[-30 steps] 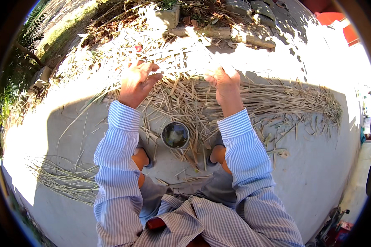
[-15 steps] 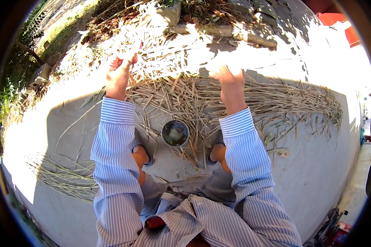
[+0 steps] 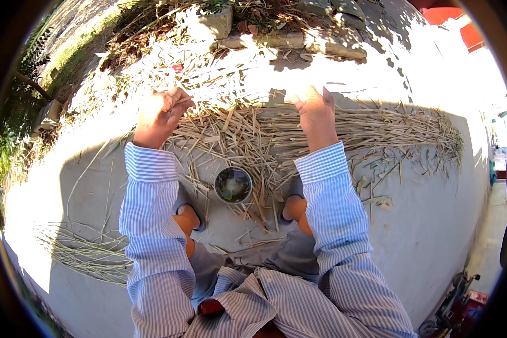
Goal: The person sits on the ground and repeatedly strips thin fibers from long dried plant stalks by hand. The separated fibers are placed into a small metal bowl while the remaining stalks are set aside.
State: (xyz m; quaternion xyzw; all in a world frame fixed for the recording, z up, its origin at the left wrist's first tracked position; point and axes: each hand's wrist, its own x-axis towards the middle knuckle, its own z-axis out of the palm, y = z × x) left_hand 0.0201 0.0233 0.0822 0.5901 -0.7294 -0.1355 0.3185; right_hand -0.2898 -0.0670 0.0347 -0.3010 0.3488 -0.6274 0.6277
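Observation:
My left hand [image 3: 162,117] is held up over the far left of the straw pile, its fingers curled closed; what they hold, if anything, is too bright to make out. To the right, my right hand [image 3: 316,117] is raised at the same height with the thumb up and the fingers bent inward. Glare washes out its fingertips and anything thin in them. Below both hands lies a heap of dry, pale stalks [image 3: 231,127]. A longer bundle of stalks [image 3: 388,129] reaches out to the right. Between my feet stands a round container [image 3: 233,185] with dark liquid in it.
Thin greenish stalks [image 3: 87,253] lie on the concrete floor [image 3: 422,225] at the left. Concrete blocks [image 3: 211,23] and dry brush edge the far side. A small red object [image 3: 178,68] lies among sunlit scraps. Red machinery [image 3: 462,315] stands at the lower right.
My left hand has come lower and nearer, and its fingers have turned inward. The right hand stays nearly in place, its thumb now more upright. The view has shifted slightly.

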